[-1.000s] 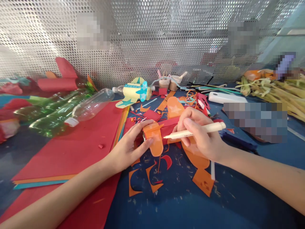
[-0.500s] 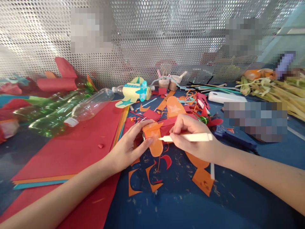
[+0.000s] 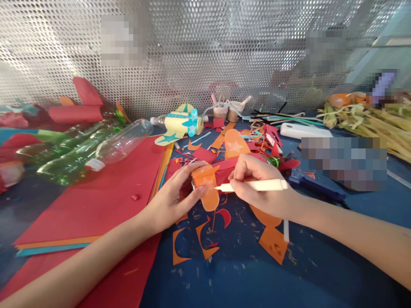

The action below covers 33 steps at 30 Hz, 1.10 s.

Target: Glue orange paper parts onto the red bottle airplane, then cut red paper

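Between my hands lies a bottle craft wrapped in red paper (image 3: 227, 166), with a green neck (image 3: 274, 161) at its right end. An orange paper wing (image 3: 211, 197) with a pale star shape sticks out from its near side. My left hand (image 3: 175, 194) grips the craft's left end, thumb on the orange wing. Held like a pen in my right hand (image 3: 261, 188) is a white marker (image 3: 253, 185), its tip at the wing's star. Another orange wing with a pale star (image 3: 236, 144) stands on the far side. The bottle's middle is partly hidden by my right hand.
Red paper sheets (image 3: 96, 205) lie stacked at left, under a clear plastic bottle (image 3: 125, 145) beside green bottles (image 3: 77, 158). A yellow bottle rocket (image 3: 181, 124) lies behind. Orange scraps (image 3: 207, 239) litter the blue table. A blue glue gun (image 3: 316, 186) is at right.
Almost nothing differs. The marker tip has shifted very slightly at the orange wing, and the view has moved a little; both hands keep their hold.
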Each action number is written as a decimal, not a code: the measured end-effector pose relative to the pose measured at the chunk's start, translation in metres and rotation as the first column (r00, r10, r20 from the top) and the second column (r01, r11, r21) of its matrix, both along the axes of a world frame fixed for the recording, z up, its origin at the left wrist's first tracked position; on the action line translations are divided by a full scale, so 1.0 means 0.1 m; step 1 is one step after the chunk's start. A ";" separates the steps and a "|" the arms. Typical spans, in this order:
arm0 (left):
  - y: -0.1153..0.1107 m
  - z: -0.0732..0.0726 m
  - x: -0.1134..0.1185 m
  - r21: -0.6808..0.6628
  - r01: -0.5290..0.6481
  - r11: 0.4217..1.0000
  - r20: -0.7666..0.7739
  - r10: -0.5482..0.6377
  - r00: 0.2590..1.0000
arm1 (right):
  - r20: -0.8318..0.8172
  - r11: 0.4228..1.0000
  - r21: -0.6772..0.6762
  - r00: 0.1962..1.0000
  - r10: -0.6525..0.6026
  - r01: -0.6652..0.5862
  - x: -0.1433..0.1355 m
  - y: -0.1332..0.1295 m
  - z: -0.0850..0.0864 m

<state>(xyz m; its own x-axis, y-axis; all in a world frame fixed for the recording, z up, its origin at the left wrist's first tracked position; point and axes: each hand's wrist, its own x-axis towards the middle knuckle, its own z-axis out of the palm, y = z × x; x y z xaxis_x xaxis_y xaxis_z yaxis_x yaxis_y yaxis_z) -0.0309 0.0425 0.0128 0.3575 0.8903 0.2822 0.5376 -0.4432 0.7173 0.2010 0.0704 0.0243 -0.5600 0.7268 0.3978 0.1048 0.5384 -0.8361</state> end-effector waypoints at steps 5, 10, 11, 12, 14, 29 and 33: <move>-0.02 0.00 0.01 -0.012 -0.020 1.000 0.004 0.020 1.000 | 0.009 1.000 -0.005 1.000 -0.016 0.016 -0.01 -0.01 0.00; -0.01 -0.01 0.01 -0.012 -0.011 1.000 0.033 0.011 0.999 | 0.012 1.000 -0.012 1.000 -0.017 0.017 -0.02 -0.02 0.00; -0.01 -0.01 0.01 -0.010 -0.010 1.000 0.030 0.010 1.000 | 0.014 1.000 -0.014 1.000 -0.016 0.016 -0.01 -0.02 0.00; -0.01 -0.01 0.01 -0.007 -0.009 1.000 0.025 0.009 1.000 | 0.016 1.000 -0.015 1.000 -0.015 0.015 -0.01 -0.02 0.00; 0.00 -0.01 0.01 0.000 -0.003 1.000 0.019 0.003 1.000 | 0.020 1.000 -0.011 1.000 -0.006 0.006 -0.01 -0.01 0.01; 0.00 0.01 0.00 0.039 0.000 0.999 -0.029 0.001 1.000 | 0.014 1.000 0.016 1.000 -0.015 0.015 -0.03 -0.01 0.06; 0.00 -0.03 -0.01 0.004 0.021 1.000 0.017 -0.021 1.000 | 0.014 0.999 0.024 1.000 -0.022 0.022 -0.02 0.00 0.05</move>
<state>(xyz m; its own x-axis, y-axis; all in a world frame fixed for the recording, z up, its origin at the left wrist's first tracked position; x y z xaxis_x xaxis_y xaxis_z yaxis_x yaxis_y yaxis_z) -0.0322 0.0423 0.0093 0.3713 0.8816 0.2915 0.5160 -0.4569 0.7246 0.1993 0.0701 0.0294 -0.5496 0.7295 0.4071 0.1285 0.5553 -0.8217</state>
